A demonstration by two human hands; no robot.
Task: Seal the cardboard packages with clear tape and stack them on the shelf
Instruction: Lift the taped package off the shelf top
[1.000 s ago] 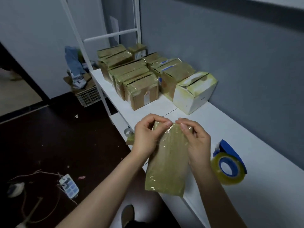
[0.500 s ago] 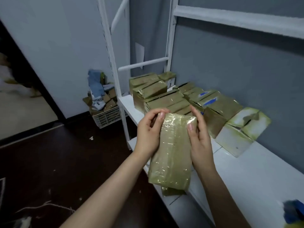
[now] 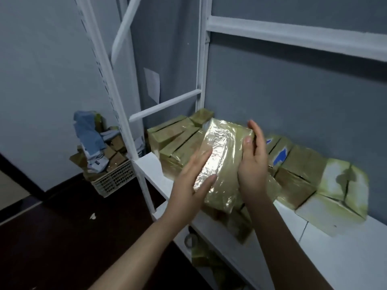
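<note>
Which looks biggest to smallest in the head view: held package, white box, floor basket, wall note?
1. held package and white box: look alike, package nearer the camera, so unranked.
2. floor basket.
3. wall note.

Grey walls (image 3: 293, 101), dark floor (image 3: 52, 237), white metal shelf (image 3: 335, 254), cluttered basket (image 3: 113, 181) in the corner.
</note>
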